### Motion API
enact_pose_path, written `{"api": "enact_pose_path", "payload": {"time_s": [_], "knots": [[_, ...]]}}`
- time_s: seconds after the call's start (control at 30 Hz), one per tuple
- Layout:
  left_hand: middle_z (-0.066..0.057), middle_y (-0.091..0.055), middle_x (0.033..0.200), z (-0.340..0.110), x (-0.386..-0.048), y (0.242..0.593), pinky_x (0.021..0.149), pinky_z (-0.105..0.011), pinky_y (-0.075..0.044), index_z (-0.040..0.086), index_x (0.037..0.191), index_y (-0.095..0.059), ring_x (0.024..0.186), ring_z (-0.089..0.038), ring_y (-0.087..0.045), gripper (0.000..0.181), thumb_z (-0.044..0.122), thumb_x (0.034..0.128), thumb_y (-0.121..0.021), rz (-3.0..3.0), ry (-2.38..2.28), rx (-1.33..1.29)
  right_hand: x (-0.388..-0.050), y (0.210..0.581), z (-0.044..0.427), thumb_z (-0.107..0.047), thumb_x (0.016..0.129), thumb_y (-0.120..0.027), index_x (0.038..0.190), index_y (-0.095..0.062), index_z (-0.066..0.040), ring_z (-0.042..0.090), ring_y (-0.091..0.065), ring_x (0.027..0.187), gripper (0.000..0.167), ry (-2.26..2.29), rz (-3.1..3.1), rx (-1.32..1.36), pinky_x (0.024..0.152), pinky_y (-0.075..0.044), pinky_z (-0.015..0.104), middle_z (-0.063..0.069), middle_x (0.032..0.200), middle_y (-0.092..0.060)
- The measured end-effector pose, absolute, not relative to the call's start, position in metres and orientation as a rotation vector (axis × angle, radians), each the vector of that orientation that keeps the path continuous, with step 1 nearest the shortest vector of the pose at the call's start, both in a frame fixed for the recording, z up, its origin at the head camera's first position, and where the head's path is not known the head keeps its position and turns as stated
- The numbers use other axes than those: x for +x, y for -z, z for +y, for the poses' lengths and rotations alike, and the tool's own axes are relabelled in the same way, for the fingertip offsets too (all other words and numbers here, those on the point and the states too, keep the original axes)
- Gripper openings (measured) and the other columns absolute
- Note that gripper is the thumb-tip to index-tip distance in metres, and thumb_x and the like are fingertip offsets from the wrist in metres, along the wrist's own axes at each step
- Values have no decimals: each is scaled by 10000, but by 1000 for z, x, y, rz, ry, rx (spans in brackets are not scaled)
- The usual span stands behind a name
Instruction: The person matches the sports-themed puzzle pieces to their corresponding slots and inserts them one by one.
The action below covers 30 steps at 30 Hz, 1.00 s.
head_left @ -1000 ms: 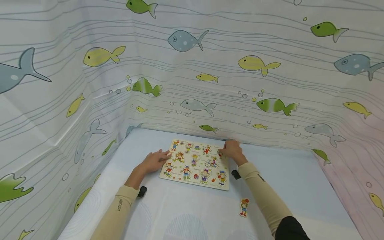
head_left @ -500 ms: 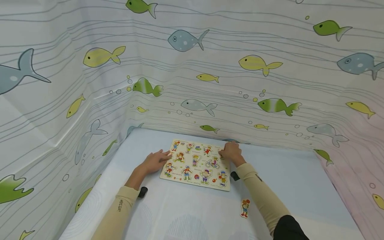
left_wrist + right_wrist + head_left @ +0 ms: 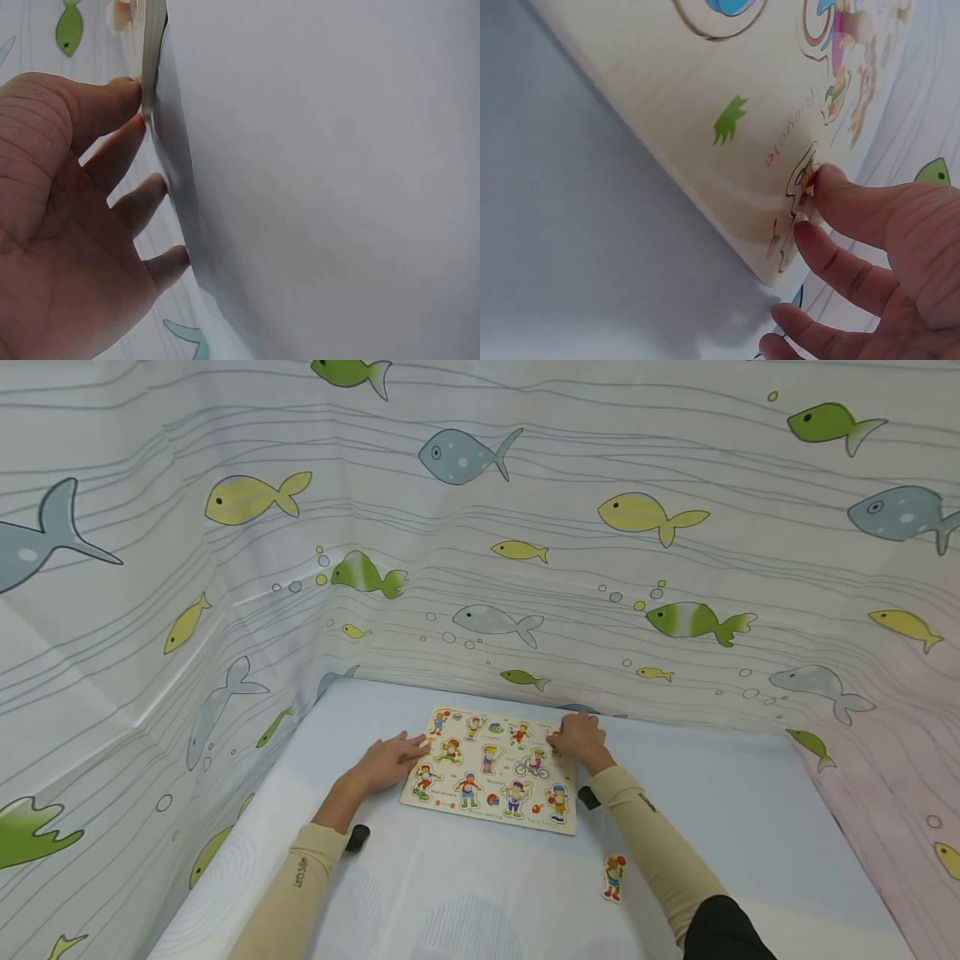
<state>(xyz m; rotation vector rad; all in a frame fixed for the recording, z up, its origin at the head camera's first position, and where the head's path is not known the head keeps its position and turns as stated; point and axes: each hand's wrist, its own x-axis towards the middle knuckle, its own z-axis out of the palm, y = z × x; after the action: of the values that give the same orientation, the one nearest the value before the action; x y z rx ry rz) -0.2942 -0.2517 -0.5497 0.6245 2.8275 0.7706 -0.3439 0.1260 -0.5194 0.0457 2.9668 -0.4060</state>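
Note:
A wooden peg-style puzzle board printed with children doing sports lies flat near the back of the table. My left hand rests at its left edge. In the left wrist view its thumb and index fingertip touch the board's side, the other fingers spread against the table. At the top right corner, my right hand pinches a small figure-shaped puzzle piece between thumb and index finger, over its outlined recess. Whether that piece sits fully down cannot be told. Several other figure pieces lie in the board.
A loose puzzle piece of a figure with a ball lies on the table, front right of the board. Fish-printed sheeting rises behind and on the left; a pinkish part stands at the right.
Both hands stay almost where they were. The right fingers still hold the piece at the board's top right corner. The head view has shifted very slightly.

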Motion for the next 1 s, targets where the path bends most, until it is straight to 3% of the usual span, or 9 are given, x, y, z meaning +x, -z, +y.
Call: {"api": "enact_pose_path", "payload": {"time_s": [0.27, 0.53, 0.73, 1.0], "knots": [[-77, -426, 1509, -250, -294, 550, 1079, -733, -121, 107, 1388, -568, 1423, -420, -282, 391, 143, 998, -565, 2827, -761, 608, -338, 513, 135, -428, 897, -688, 862, -664, -55, 381, -490, 1011, 376, 453, 2962, 6, 800, -464, 564, 139, 982, -562], [-74, -439, 1502, -251, -294, 550, 1076, -734, -131, 118, 1377, -584, 1419, -425, -289, 381, 152, 999, -565, 2847, -757, 602, -332, 499, 144, -457, 897, -683, 868, -685, -83, 303, -520, 897, 376, 436, 2969, -47, 639, -492, 422, 78, 923, -602], [-76, -431, 1506, -250, -294, 552, 1080, -732, -123, 120, 1382, -579, 1423, -427, -277, 383, 158, 1001, -557, 2837, -770, 601, -324, 495, 153, -468, 890, -685, 932, -683, -66, 367, -506, 1010, 405, 419, 2982, -71, 664, -503, 452, 134, 1055, -597], [-74, -428, 1507, -254, -298, 556, 1075, -737, -123, 119, 1384, -573, 1423, -426, -277, 387, 158, 999, -565, 2843, -759, 618, -310, 483, 161, -419, 886, -717, 994, -685, -40, 349, -508, 994, 396, 491, 2986, -201, 701, -511, 466, 172, 1088, -585]]}}
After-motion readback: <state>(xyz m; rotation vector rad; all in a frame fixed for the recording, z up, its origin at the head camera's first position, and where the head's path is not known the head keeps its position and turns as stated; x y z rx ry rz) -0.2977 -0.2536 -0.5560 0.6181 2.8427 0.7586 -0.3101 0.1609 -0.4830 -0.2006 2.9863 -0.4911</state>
